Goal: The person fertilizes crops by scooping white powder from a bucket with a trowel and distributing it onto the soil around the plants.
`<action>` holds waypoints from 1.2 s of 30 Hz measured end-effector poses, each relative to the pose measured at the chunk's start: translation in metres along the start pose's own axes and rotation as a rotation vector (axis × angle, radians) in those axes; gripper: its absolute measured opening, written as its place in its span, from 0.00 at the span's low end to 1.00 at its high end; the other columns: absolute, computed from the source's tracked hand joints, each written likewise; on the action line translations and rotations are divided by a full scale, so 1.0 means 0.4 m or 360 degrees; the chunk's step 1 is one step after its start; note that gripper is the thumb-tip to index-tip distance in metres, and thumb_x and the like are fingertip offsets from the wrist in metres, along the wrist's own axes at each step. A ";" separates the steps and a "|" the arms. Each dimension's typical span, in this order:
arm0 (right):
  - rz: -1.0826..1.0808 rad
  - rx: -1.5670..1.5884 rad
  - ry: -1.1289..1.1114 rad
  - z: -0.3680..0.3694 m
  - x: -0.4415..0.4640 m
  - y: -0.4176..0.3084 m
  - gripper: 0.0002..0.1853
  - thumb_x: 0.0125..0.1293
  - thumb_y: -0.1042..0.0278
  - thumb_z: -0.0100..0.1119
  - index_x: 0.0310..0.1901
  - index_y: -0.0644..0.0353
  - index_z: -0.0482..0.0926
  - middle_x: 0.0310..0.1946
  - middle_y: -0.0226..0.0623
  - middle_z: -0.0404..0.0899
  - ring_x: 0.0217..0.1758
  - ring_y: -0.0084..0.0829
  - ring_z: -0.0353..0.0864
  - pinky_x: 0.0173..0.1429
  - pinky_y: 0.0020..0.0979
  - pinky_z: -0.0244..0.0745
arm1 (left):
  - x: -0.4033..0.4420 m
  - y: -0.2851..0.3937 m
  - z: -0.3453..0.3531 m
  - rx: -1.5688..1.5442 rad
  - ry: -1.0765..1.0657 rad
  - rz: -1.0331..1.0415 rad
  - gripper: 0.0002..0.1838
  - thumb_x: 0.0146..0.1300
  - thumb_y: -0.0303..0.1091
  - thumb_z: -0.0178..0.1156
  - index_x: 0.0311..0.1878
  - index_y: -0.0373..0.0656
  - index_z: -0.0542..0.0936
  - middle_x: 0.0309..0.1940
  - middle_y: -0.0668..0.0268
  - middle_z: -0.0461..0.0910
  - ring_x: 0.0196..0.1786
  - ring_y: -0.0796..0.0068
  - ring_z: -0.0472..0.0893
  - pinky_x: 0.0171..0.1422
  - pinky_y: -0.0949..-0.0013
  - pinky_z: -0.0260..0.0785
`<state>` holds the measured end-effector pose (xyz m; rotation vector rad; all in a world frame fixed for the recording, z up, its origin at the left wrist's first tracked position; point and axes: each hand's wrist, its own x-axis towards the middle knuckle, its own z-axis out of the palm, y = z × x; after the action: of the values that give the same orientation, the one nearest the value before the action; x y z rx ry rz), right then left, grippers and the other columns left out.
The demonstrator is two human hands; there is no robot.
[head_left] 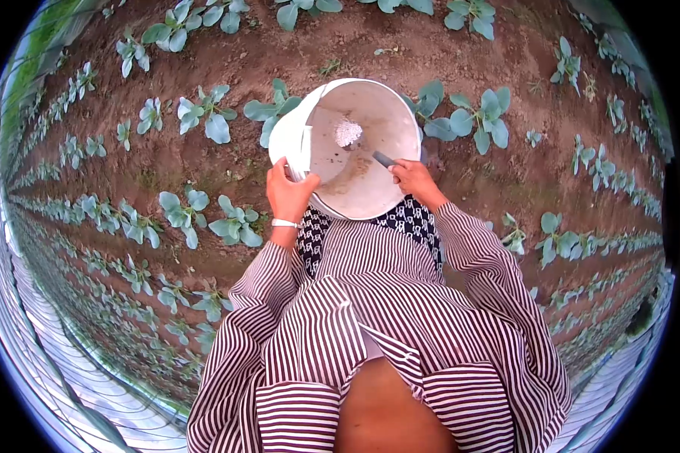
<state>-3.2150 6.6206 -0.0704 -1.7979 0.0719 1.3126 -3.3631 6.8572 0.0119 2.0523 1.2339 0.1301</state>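
A white bucket (291, 143) is tilted with its mouth towards me, above the soil and in front of my knees. My left hand (289, 195) grips its left side near the rim, thumb across the edge. Inside, a small heap of whitish granules (347, 134) shows against the stained wall; whether a scoop bears it I cannot tell. My right hand (417, 183), at the bucket's right rim, is closed round a short grey tool (384, 159) that points into the bucket towards the granules. The tool's kind is unclear.
Rows of young leafy green plants (485, 119) run left to right across brown soil (295, 57). Some plants (268, 113) stand close beside the bucket on both sides. Pale sheeting (34, 302) curves along the outer left edge of the view.
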 end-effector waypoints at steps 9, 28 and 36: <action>0.0017 0.0651 -0.0247 0.092 -0.096 0.038 0.14 0.66 0.65 0.53 0.47 0.67 0.76 0.20 0.25 0.70 0.15 0.13 0.61 0.18 0.18 0.56 | 0.081 -0.403 -0.075 -0.0008 0.0220 -0.0160 0.27 0.44 0.35 0.66 0.49 0.30 0.75 0.31 0.67 0.77 0.28 0.80 0.73 0.30 0.74 0.68; 0.0425 0.0916 0.0576 -0.002 0.135 0.105 0.06 0.63 0.69 0.55 0.34 0.61 0.71 0.20 0.31 0.69 0.12 0.18 0.59 0.13 0.21 0.52 | -0.038 -0.514 -0.349 -0.0991 0.0443 -0.1259 0.18 0.47 0.34 0.61 0.41 0.37 0.74 0.24 0.70 0.69 0.23 0.78 0.68 0.23 0.71 0.63; 0.0666 0.1116 0.0665 -0.055 0.084 0.053 0.07 0.63 0.69 0.54 0.36 0.59 0.67 0.22 0.33 0.69 0.16 0.18 0.59 0.16 0.20 0.53 | 0.019 -0.567 -0.345 -0.1079 0.0365 -0.1251 0.21 0.45 0.29 0.63 0.46 0.37 0.73 0.33 0.69 0.72 0.31 0.77 0.73 0.26 0.73 0.67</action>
<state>-3.1948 6.6071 -0.1087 -1.4353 1.0518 0.9735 -3.5834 6.9992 -0.0317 0.9157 1.7502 0.3560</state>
